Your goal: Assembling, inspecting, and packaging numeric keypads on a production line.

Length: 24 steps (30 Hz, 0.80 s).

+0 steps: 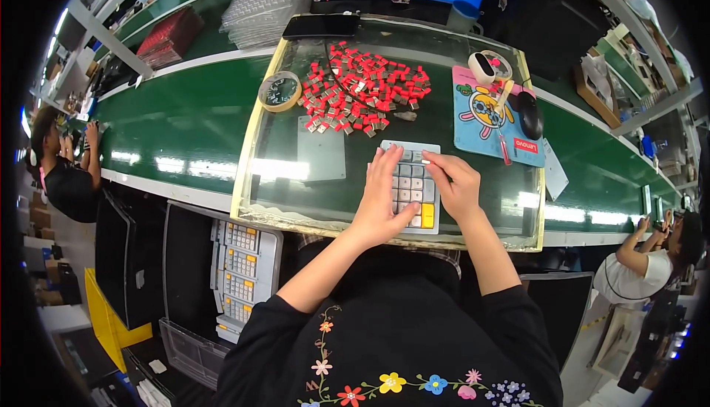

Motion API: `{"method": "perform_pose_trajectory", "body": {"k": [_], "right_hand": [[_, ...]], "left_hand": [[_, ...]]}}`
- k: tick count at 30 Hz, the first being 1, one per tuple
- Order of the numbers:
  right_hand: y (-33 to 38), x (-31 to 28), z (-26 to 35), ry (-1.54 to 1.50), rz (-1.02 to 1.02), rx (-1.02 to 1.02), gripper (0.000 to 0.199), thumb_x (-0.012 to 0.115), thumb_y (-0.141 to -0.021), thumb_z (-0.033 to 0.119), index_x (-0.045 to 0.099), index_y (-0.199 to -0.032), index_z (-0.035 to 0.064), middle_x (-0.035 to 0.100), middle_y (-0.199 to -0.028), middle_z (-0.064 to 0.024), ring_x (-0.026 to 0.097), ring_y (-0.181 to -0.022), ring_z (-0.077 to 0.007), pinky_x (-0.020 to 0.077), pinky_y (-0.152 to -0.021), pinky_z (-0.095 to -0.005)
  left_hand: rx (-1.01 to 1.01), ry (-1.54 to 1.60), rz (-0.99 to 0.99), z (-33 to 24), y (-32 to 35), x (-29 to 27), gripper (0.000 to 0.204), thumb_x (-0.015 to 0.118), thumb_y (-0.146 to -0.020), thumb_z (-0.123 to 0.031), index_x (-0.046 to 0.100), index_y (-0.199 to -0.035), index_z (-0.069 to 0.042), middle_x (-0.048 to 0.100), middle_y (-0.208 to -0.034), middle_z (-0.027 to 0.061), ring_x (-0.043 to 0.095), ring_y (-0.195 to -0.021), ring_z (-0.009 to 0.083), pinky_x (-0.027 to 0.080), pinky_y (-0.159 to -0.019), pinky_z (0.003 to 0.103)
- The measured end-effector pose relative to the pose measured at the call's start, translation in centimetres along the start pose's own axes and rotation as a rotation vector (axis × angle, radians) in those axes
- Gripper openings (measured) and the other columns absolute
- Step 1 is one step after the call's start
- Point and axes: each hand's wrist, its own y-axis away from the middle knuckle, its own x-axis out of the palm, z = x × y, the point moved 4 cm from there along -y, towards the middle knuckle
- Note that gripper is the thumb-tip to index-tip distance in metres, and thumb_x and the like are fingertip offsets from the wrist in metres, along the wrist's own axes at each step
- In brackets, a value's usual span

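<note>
Keypad (416, 185), pale-grey rectangular plastic, one yellow key (427, 215), near frame centre | bare left hand (379, 201): fingers extended over its left edge | bare right hand (460, 185): fingers curled at upper-right corner, cannot tell whether gripping | apparently handling top keys; next move calls for steady support

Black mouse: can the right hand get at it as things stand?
Probably yes: between the right hand, at the keypad, and the black mouse lie just the flat pad and a slim reddish item, both low.
</note>
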Motion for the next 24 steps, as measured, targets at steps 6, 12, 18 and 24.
{"method": "perform_pose_trajectory", "body": {"k": [6,12,18,24], "right_hand": [[-0.2,0.0,0.0,-0.024,-0.003,0.039,0.021,0.066,-0.075,0.004,0.068,-0.095,0.0063,0.067,-0.082,-0.0038,0.057,-0.062,-0.0143,0.0442,-0.057,-0.0222],[-2.9,-1.1,-2.2,-0.179,-0.037,0.375,0.017,0.065,-0.076,0.003,0.066,-0.093,0.0011,0.067,-0.081,-0.0040,0.058,-0.064,-0.0110,0.0449,-0.058,-0.0212],[-5.4,0.9,-5.7,-0.310,-0.012,0.473,0.016,0.065,-0.076,0.002,0.064,-0.092,-0.0017,0.066,-0.080,-0.0050,0.060,-0.069,-0.0107,0.0465,-0.063,-0.0199],[-5.6,2.1,-5.7,-0.494,0.021,0.408,0.017,0.067,-0.074,0.000,0.064,-0.091,-0.0023,0.066,-0.079,-0.0056,0.060,-0.068,-0.0107,0.0462,-0.063,-0.0193]], "left_hand": [[0.012,-0.034,0.015,-0.2,-0.2,-0.3,0.080,0.062,-0.072,-0.019,0.021,-0.140,-0.008,0.023,-0.143,0.0208,0.013,-0.134,0.0432,0.011,-0.108,0.054],[0.084,-0.361,0.020,0.6,-7.1,-2.9,0.062,0.065,-0.073,-0.024,0.043,-0.131,-0.021,0.029,-0.141,0.0126,0.017,-0.133,0.0423,0.011,-0.106,0.060],[0.223,-0.745,0.022,3.0,-11.5,-3.2,0.029,0.064,-0.076,-0.024,0.064,-0.105,-0.022,0.047,-0.129,0.0042,0.025,-0.130,0.0384,0.006,-0.102,0.068],[0.007,-0.457,0.062,3.4,-11.8,-4.2,0.018,0.065,-0.077,-0.023,0.068,-0.095,-0.021,0.061,-0.106,-0.0008,0.032,-0.127,0.0322,0.003,-0.099,0.070]]}}
